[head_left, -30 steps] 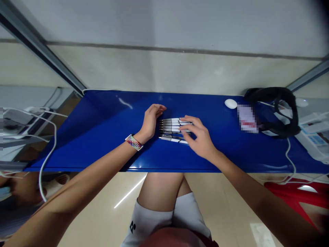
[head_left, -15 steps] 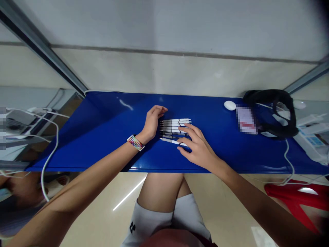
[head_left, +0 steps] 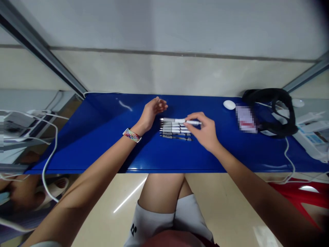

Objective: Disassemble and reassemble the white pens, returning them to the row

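while the bare left hand (head_left: 150,113) has its fingers loosely curled, partly open, they hold nothing. a woven wristband of many colours (head_left: 132,134) sits below them. just right of those fingers, a row of slim white, grey and black plastic pens (head_left: 174,130) lies side by side on the shiny blue table (head_left: 108,137). the bare right hand (head_left: 205,130) has its thumb and fingertips pinched close on a long white and grey plastic pen (head_left: 171,120). it points left from them, over the far side of the row; i cannot tell if it touches the pens below.

half a second ago, a white pen lay at the near side, by the right fingers. it looks like the same one now held, so a dark pen with a grey grip (head_left: 178,138) is now nearest in the row.

well right of the fingers are a smooth white egg-shaped thing (head_left: 229,105) and a thick black padded loop (head_left: 290,127).
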The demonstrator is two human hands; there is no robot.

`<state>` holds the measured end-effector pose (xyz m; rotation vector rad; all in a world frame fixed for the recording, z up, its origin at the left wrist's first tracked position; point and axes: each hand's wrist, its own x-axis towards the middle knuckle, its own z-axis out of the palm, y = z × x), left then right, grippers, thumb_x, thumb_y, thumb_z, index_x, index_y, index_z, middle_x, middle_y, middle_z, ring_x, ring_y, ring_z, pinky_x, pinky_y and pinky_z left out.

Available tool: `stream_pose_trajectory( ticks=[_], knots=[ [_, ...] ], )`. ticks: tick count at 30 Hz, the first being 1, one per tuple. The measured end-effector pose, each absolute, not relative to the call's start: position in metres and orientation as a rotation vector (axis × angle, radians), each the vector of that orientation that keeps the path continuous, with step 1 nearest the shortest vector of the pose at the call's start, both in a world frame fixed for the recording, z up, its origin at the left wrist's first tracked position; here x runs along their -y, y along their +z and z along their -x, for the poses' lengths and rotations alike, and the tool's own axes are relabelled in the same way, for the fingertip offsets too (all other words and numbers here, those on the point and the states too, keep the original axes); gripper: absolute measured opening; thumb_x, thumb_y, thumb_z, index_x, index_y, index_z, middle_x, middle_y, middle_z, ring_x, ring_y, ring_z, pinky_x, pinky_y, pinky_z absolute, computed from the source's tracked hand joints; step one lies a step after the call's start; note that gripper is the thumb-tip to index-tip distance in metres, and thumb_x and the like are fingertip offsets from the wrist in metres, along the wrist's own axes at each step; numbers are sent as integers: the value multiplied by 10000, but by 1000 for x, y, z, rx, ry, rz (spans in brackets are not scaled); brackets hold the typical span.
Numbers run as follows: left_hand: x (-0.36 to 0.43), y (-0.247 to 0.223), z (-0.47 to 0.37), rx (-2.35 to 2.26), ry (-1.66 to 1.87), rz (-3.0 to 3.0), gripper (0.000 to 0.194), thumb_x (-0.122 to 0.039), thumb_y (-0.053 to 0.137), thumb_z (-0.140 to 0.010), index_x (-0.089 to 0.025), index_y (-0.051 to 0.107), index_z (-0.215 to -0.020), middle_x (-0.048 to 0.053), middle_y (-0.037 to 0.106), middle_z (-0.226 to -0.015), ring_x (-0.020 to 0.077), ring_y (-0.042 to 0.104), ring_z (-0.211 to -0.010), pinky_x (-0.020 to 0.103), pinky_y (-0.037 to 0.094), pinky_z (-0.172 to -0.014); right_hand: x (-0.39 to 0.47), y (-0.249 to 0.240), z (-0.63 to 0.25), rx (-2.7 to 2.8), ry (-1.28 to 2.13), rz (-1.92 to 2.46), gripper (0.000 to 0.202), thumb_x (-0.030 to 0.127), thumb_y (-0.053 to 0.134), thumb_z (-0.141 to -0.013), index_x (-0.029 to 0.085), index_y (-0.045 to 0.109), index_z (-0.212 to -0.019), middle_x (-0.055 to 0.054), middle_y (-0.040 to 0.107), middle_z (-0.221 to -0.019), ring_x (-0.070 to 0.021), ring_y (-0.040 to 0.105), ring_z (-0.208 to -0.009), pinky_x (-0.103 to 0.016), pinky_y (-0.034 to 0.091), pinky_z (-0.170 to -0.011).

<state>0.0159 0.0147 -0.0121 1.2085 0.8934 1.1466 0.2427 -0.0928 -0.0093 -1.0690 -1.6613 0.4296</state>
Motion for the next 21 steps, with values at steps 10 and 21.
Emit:
stream_pose_trajectory(
  ticks=[10,21],
  knots=[
    [-42,-10,-26,-867,1185,-1732,132,-305,779,-920,-185,786,-974,54,754,-908,184,658,-854,330,490,-845,-20,-14,-247,1392,738,1102,154,340,867,-830,243,813,-936,-27,752,-840,-206,669,-797,-351,532,-736],
    [-46,-34,-10,-929,1170,-1756,227,-395,805,-910,-200,814,-1026,64,792,-971,186,669,-851,329,497,-831,-15,-37,-258,1187,963,1061,206,360,873,-807,223,822,-952,-28,759,-798,-132,623,-644,-275,490,-579]
  ],
)
